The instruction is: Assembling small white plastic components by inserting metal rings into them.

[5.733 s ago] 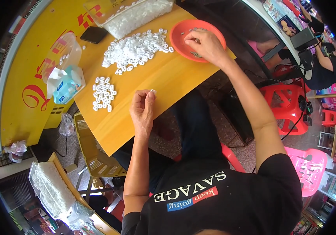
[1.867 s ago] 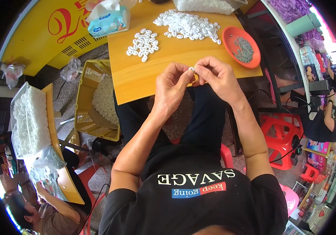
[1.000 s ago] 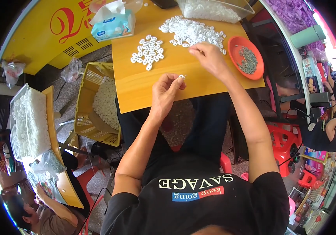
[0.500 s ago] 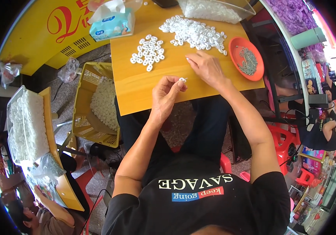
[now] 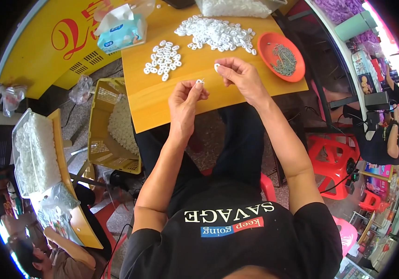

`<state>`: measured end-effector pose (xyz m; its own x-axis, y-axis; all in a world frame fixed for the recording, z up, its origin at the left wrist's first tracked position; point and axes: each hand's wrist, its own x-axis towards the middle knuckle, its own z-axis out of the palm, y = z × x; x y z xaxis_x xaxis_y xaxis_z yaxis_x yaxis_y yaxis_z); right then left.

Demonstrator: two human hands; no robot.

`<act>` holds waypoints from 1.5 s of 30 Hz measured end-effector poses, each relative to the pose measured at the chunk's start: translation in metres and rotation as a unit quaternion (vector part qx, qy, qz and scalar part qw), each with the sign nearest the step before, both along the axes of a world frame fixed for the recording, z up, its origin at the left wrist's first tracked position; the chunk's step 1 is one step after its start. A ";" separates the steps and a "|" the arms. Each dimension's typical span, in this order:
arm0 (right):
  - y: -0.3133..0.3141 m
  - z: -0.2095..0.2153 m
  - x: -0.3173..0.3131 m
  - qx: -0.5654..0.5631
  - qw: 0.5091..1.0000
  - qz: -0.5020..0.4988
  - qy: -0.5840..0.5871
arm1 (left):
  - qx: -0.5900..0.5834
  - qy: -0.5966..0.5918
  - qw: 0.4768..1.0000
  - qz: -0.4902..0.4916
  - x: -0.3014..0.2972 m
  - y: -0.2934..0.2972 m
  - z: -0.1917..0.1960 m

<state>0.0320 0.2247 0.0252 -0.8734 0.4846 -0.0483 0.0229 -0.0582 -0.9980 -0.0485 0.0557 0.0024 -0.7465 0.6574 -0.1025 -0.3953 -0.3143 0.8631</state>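
My left hand (image 5: 186,96) is closed in a pinch over the table's near edge. Between its thumb and finger sits a small white plastic piece with a thin metal pin (image 5: 200,81) sticking out of it. Just to the right, my right hand (image 5: 241,76) pinches another small white oval plastic piece (image 5: 217,67). The two hands are apart. Beyond them lies a large heap of white oval pieces with dark holes (image 5: 215,32). A smaller group of similar pieces (image 5: 163,58) is spread at the left. An orange-red dish (image 5: 297,72) at the right holds many thin metal pins (image 5: 283,60).
A tissue pack (image 5: 122,35) stands at the table's (image 5: 150,111) far left corner, and a clear tray (image 5: 236,8) of white pieces at the back. A yellow crate (image 5: 98,121) holds more beside my left leg. Another person (image 5: 64,255) sits at the lower left. Red stools (image 5: 332,160) stand at right.
My right hand has come back from near the heap and now shows a white piece in its fingertips. My left hand keeps its pinch. The whole view has shifted slightly.
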 end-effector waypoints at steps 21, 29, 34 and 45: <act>-0.032 0.046 0.029 0.068 0.997 0.003 0.043 | -0.032 0.063 0.997 -0.042 0.018 0.001 0.050; -0.029 0.050 0.030 0.118 0.992 -0.008 0.040 | -0.043 0.069 0.996 -0.042 0.017 0.000 0.053; -0.033 0.050 0.029 0.135 0.989 -0.012 0.053 | -0.044 0.066 0.996 -0.039 0.017 0.001 0.051; -0.036 0.049 0.026 0.266 0.961 -0.037 0.063 | -0.087 0.098 0.991 -0.020 0.016 -0.001 0.054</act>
